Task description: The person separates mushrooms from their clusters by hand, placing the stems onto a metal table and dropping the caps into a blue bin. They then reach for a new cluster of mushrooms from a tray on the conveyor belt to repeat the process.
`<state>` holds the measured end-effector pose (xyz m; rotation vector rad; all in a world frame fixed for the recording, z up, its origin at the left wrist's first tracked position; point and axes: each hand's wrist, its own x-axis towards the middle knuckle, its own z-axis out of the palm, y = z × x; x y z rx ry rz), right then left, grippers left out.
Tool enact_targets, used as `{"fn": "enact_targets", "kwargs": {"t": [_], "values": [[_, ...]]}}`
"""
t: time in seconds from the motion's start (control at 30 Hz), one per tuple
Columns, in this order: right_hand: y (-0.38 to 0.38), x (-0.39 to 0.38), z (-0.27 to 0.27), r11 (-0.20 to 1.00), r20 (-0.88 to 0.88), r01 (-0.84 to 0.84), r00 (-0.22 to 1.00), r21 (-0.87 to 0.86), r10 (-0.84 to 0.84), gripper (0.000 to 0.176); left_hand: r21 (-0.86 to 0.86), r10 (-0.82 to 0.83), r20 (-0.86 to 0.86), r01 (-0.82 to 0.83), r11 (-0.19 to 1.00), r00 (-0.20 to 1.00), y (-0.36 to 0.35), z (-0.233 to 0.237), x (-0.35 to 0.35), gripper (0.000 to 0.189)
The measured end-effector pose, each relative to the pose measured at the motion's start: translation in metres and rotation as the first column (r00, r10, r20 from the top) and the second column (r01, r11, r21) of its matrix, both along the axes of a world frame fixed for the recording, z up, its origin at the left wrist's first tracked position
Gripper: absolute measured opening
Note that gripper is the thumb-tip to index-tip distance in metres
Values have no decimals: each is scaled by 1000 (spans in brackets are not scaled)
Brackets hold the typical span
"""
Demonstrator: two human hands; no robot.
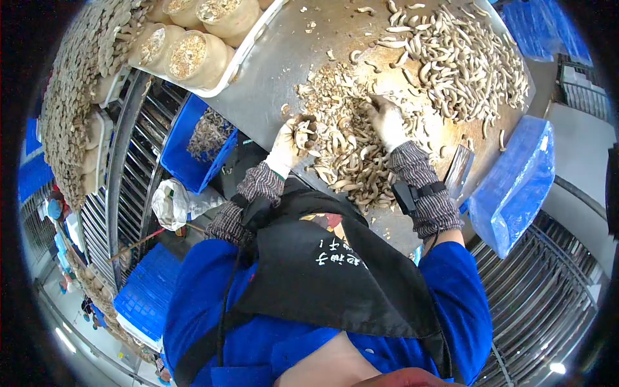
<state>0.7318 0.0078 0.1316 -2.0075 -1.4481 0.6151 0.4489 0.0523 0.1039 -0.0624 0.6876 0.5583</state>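
Observation:
A loose heap of small mushrooms and pale trimmings [345, 132] lies on the metal table in front of me. My left hand [288, 147], in a white glove, is at the heap's left edge, its fingers curled round a few mushrooms [303, 134]. On the heap's right side is my right hand [387, 122], also gloved, with its fingers bent together over the pieces. Whatever may be between those fingers is hidden. Farther back to the right is a larger pile of slender, grey-brown mushrooms [474, 64].
A white tray [242, 58] of tubs filled with pale substrate stands at the upper left. Below it, a blue crate [177, 155] contains dark mushrooms. A blue plastic-wrapped bin [512, 187] and a metal plate [458, 169] are by the table's right edge [483, 145]. Racks flank both sides.

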Motion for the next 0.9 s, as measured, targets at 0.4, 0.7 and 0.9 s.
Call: {"fn": "enact_targets", "kwargs": {"t": [0.4,0.7,0.9], "values": [[-33,17,-9,923,-456,349,803,-163,-384,46,-13,12,-26,-12,1000,1000,-1,2,9,36],[-34,16,-25,902,-366,343,829,-263,-422,43,-124,116,-76,-124,985,990,-2,0,10,32],[-22,-6,-2,897,-244,441,867,-27,-434,43,-87,180,30,-177,980,983,-11,25,16,20]]}}
